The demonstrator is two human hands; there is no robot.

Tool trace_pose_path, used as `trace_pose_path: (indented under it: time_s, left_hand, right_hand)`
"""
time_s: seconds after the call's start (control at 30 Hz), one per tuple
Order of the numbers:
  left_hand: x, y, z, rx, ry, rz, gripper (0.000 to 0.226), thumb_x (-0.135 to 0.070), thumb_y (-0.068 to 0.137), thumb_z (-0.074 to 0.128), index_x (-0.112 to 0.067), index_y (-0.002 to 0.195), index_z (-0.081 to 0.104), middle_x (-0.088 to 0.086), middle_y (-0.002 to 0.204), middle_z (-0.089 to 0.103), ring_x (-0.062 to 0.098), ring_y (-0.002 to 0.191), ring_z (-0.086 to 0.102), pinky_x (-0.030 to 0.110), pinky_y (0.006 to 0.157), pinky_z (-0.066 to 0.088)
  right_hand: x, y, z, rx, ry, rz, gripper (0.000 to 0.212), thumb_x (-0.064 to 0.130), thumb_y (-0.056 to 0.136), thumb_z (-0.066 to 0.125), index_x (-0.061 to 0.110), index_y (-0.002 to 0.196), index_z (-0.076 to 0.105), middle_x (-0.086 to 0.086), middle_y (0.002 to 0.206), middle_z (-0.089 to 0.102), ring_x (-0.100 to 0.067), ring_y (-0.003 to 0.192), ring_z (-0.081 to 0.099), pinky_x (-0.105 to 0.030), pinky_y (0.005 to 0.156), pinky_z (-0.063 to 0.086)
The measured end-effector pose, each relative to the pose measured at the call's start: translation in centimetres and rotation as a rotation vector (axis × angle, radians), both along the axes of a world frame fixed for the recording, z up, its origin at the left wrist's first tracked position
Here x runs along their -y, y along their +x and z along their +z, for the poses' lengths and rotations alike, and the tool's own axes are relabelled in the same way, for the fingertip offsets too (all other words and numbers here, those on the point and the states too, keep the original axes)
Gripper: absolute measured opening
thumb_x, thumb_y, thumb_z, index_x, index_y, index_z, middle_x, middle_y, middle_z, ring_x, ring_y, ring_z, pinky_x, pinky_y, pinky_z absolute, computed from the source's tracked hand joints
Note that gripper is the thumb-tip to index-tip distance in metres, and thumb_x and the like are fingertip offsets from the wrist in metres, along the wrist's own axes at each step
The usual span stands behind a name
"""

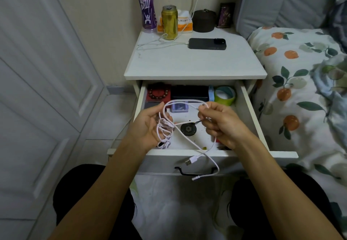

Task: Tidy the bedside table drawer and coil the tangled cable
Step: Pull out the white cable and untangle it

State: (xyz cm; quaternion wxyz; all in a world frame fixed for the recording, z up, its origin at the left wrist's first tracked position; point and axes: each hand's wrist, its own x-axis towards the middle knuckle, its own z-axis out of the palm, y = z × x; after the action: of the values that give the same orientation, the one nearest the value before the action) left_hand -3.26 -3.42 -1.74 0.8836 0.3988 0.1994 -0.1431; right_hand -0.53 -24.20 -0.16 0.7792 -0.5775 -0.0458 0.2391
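The white bedside table's drawer [251, 112] stands pulled open in front of me. Above it I hold a pale tangled cable [189, 101]. My left hand [148, 125] grips a bunch of its loops. My right hand [219, 121] pinches a strand between thumb and fingers. A loop arches between the two hands. Both plug ends, one a USB plug [190, 160], dangle over the drawer front. Inside the drawer lie a bead bracelet [158, 93] on a red box, a black box [189, 92], a green tape roll [225, 95], a small purple case [179, 107] and a round black disc [188, 129].
On the tabletop [195, 63] lie a black phone [207, 43] on a white charging cord, a gold can [169, 22], a purple bottle [147, 9], a tissue pack, a dark round pot and a dark box. A bed with fruit-print bedding [300, 82] is right; a white door [37, 82] is left.
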Motion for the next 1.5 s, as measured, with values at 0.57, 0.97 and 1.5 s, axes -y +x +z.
trace_pose_path:
  time_s: [0.57, 0.97, 1.5]
  left_hand:
    - [-1.0, 4.4, 1.0, 0.084, 0.13, -0.115, 0.029, -0.023, 0.101, 0.044, -0.005, 0.091, 0.063, -0.006, 0.046, 0.036, 0.003, 0.031, 0.02, 0.015, 0.031, 0.018]
    - [-0.6, 6.2, 1.6, 0.296, 0.737, -0.296, 0.021, -0.021, 0.096, 0.058, -0.006, 0.083, 0.066, 0.003, 0.06, 0.055, 0.006, 0.036, 0.039, 0.019, 0.037, 0.039]
    - [-0.7, 5.1, -0.5, 0.267, 1.482, -0.107, 0.019, -0.028, 0.09, 0.061, -0.018, 0.075, 0.066, -0.002, 0.068, 0.066, 0.018, 0.066, 0.064, 0.026, 0.06, 0.049]
  right_hand:
    - [0.8, 1.5, 1.2, 0.068, -0.148, -0.06, 0.033, 0.003, 0.092, 0.058, 0.017, 0.068, 0.041, -0.003, 0.061, 0.053, -0.009, 0.043, 0.023, -0.024, 0.045, 0.01]
    - [0.8, 3.6, 1.1, 0.097, -0.295, 0.054, 0.033, 0.004, 0.091, 0.059, 0.018, 0.069, 0.038, -0.006, 0.062, 0.053, -0.012, 0.043, 0.028, -0.022, 0.041, 0.018]
    - [1.6, 2.0, 1.0, 0.237, -0.374, -0.191, 0.033, 0.035, 0.099, 0.052, 0.008, 0.08, 0.049, -0.005, 0.065, 0.059, -0.018, 0.051, 0.051, -0.028, 0.05, 0.044]
